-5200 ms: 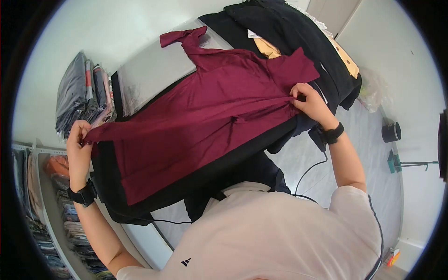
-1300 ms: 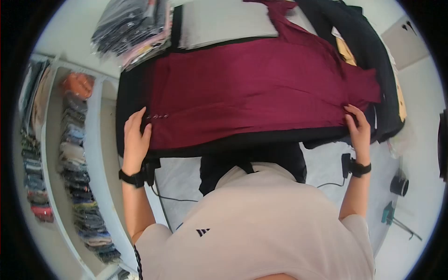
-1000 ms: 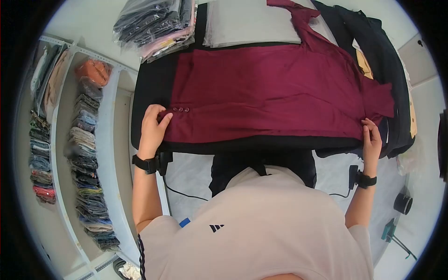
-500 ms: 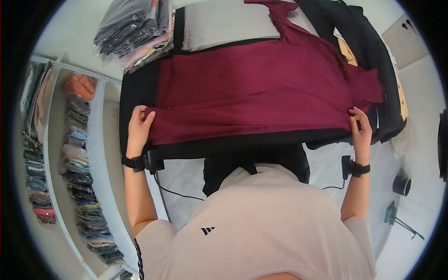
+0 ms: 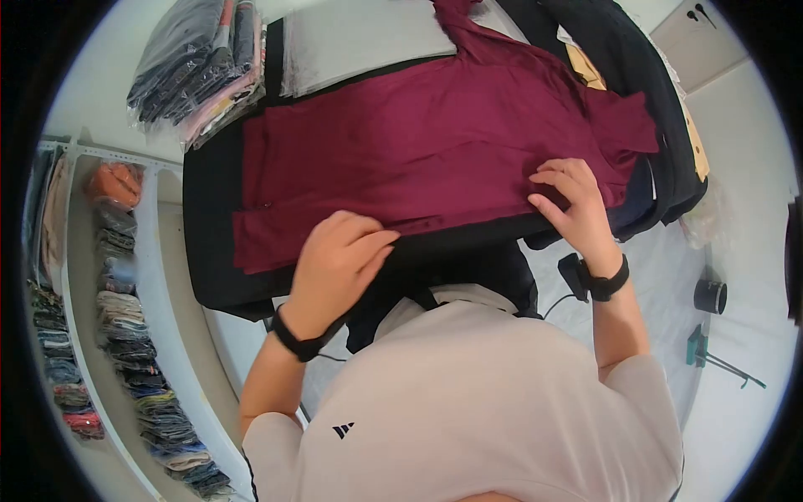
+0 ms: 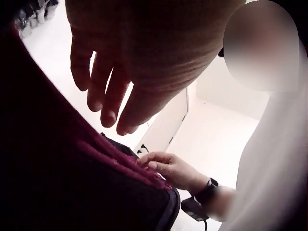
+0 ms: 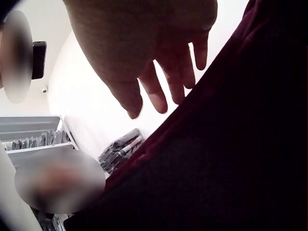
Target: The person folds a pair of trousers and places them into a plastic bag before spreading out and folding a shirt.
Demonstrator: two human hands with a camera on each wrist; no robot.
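Observation:
A maroon garment (image 5: 401, 142) lies spread on a black surface (image 5: 219, 276), its narrow sleeve toward the back and its short wide end at the right. Over its front edge, left of the middle, is the left hand (image 5: 335, 263), fingers extended; in the left wrist view this hand (image 6: 139, 57) shows its fingers straight and apart, holding nothing. The right hand (image 5: 575, 205) is above the garment's right part, fingers loosely bent; in the right wrist view the hand (image 7: 154, 53) has its fingers spread and grips nothing. Whether the fingertips touch the cloth is unclear.
Bagged folded clothes (image 5: 196, 67) stand at the back left, beside a stack of clear plastic bags (image 5: 360, 42). Dark clothing (image 5: 619, 50) is heaped at the right. Shelves (image 5: 159, 276) of folded clothes are on the left. A black bin (image 5: 709, 296) stands on the floor.
The left hand has released the garment's left end and moved right along the front edge. The right hand has moved left from the right front corner, letting go there. The view has shifted slightly.

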